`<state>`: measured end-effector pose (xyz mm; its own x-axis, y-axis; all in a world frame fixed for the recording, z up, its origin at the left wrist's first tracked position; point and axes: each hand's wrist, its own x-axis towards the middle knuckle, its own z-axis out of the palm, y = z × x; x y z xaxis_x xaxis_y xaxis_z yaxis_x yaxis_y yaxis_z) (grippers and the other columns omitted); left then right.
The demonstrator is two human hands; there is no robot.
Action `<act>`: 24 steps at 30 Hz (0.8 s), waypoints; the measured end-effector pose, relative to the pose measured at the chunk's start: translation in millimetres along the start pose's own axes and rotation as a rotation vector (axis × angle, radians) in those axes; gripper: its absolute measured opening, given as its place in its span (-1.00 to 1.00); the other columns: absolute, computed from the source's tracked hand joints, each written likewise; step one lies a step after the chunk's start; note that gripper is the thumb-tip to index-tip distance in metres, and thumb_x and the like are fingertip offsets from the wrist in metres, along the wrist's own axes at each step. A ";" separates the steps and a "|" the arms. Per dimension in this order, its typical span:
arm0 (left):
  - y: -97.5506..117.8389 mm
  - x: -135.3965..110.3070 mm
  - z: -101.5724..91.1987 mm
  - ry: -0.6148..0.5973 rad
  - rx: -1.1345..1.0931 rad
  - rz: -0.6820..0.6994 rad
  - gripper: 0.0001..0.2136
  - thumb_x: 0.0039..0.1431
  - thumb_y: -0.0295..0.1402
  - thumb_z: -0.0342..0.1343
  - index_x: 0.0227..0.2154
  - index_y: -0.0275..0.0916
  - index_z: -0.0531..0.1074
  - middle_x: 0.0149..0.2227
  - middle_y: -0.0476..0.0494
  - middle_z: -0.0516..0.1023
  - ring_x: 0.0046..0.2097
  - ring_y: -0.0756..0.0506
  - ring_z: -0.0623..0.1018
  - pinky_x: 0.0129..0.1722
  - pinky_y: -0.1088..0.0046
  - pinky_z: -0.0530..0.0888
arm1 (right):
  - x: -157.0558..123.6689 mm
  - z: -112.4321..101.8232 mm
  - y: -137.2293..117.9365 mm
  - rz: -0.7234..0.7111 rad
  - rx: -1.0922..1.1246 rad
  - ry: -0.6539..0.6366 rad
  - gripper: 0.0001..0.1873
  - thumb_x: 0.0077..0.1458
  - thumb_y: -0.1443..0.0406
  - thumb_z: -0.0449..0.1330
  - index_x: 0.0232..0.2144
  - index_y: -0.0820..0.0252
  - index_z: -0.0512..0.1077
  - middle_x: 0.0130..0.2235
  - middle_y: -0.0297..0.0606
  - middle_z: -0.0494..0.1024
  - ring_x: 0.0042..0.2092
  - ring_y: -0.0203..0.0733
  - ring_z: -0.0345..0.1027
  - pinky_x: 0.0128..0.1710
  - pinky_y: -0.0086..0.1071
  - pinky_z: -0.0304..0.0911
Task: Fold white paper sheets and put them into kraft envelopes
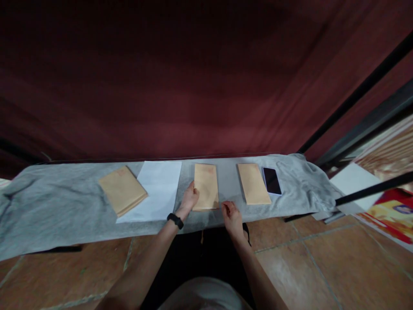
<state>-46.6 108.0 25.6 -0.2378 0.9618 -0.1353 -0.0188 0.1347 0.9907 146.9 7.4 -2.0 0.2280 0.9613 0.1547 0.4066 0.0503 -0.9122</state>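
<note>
A tan envelope (206,185) lies flat in the middle of a grey cloth (64,206) spread over a low bench. My left hand (189,197), with a black watch on its wrist, rests on the envelope's left edge, fingers stretched along it. My right hand (231,214) sits at the envelope's near right corner, fingers curled in a pinch close to that corner; whether it grips the paper is unclear. A second tan envelope (253,183) lies to the right, and a stack of tan envelopes (122,189) lies at an angle to the left.
White sheets (159,189) lie between the stack and the middle envelope. A dark phone (271,181) lies beside the right envelope. Dark red curtain hangs behind the bench. Black bars, white paper and a red printed sheet (392,213) are at the right. Tiled floor is below.
</note>
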 end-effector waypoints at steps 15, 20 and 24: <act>-28.6 1.5 17.5 -0.244 1.177 0.768 -0.54 0.34 -0.44 -0.12 0.27 -0.27 0.22 0.37 -0.31 0.19 0.40 -0.26 0.16 0.33 0.03 0.19 | 17.8 8.9 18.2 -0.482 -0.430 -0.220 -0.64 0.29 0.21 0.19 0.11 0.11 0.42 0.12 -0.14 0.53 0.08 -0.05 0.40 0.11 -0.12 0.24; -26.6 38.5 35.6 -0.308 1.235 0.760 -0.54 0.40 -0.26 -0.14 0.30 -0.25 0.20 0.40 -0.29 0.15 0.42 -0.26 0.11 0.37 0.01 0.09 | 28.1 2.4 11.2 -0.523 -0.503 -0.295 -0.63 0.28 0.22 0.22 0.11 0.08 0.41 0.12 -0.16 0.52 0.05 -0.04 0.40 0.04 -0.14 0.26; -25.2 61.8 45.0 -0.333 1.283 0.740 -0.52 0.43 -0.20 -0.20 0.32 -0.23 0.20 0.40 -0.28 0.16 0.43 -0.24 0.10 0.38 0.01 0.06 | 35.8 -0.5 4.7 -0.574 -0.584 -0.348 -0.66 0.30 0.21 0.19 0.10 0.05 0.41 0.12 -0.17 0.52 0.03 -0.04 0.42 0.00 -0.15 0.26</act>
<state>-17.1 174.8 -8.4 0.4125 0.8885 0.2012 0.8770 -0.4470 0.1763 157.4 41.9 -0.5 -0.3931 0.8629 0.3177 0.7832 0.4952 -0.3759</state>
